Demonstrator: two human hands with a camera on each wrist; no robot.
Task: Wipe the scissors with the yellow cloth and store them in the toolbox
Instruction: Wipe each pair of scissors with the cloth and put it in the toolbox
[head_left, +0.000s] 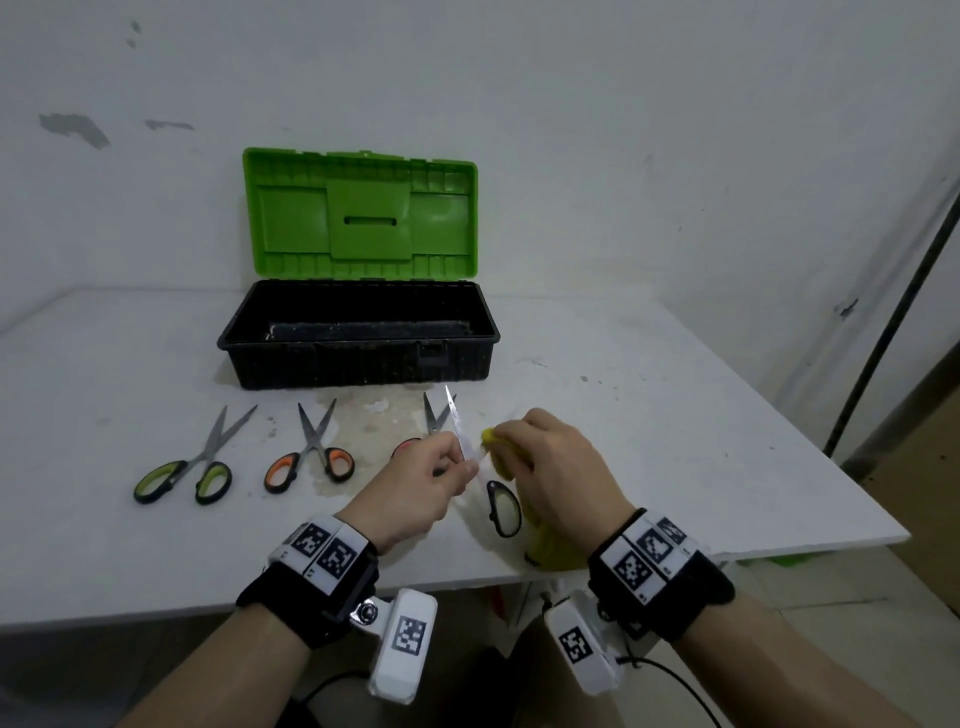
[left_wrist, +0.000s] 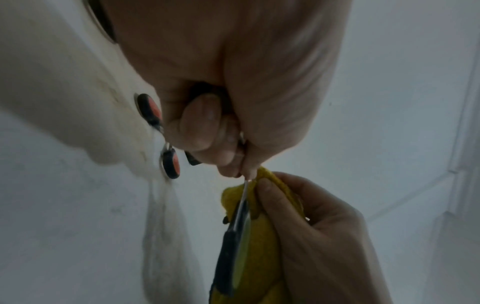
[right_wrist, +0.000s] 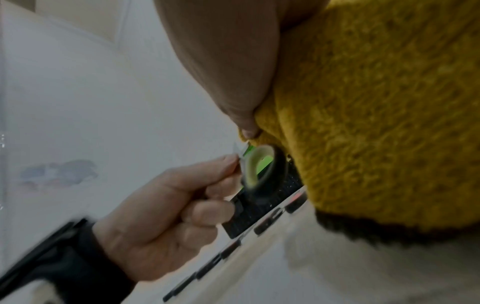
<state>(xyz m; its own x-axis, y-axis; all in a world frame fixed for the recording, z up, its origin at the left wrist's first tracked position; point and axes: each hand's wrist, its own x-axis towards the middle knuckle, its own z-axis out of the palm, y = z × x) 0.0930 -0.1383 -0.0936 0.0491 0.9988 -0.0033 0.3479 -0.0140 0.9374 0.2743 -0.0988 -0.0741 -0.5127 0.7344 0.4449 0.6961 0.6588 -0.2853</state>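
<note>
Pinching the steel blade of the pale-handled scissors (head_left: 470, 457) with your left hand (head_left: 421, 486), right hand (head_left: 558, 470) clamping the fuzzy yellow cloth (left_wrist: 259, 242): a slip would cut you.

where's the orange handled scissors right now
In the head view the orange-handled scissors lie on the table, left of centre, before the toolbox, between the green-handled scissors and the left hand.

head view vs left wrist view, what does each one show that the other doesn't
Only the head view shows the open black toolbox with its green lid, plus the green-handled scissors and orange-handled scissors lying on the white table. Only the left wrist view shows the left hand's fingers from below, curled round the blade. Both show the held yellow-handled scissors, the yellow cloth and both hands.
</note>
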